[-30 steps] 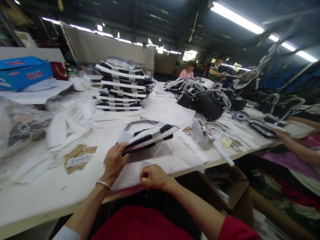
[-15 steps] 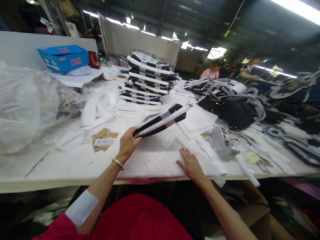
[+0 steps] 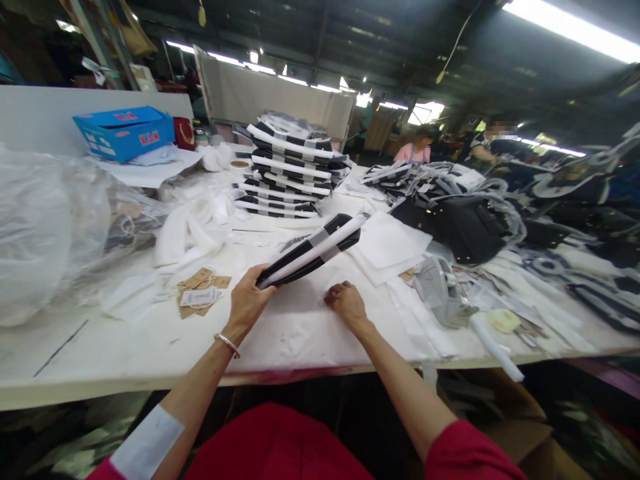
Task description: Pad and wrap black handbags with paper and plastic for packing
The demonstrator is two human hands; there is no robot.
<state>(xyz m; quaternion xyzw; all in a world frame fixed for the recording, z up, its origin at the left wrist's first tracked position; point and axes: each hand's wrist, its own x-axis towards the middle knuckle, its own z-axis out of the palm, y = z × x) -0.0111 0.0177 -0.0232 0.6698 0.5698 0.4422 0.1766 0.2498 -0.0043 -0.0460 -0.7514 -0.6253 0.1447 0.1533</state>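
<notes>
**One-end grip: bag may tip**

The left hand (image 3: 249,298) grips the striped bag (image 3: 313,249) by its near end, raised aslant over the table (image 3: 100,347). Held so, it could sag or slip free. The right hand (image 3: 345,300) is curled shut, pinching the clear sheet (image 3: 295,323), which could crease or slide. Tags (image 3: 200,293) lie just left. The stack (image 3: 287,170) and black bag (image 3: 460,227) crowd the space beyond.

- One camera rides on my head, facing forward and down over my red top to the table (image 3: 100,347).
- It is nearest to my left hand (image 3: 247,303) and right hand (image 3: 347,303), just below centre, with the bag (image 3: 313,250) at centre.
- Farther off it takes in the stack (image 3: 290,173), the other workers and the roof lights.
</notes>
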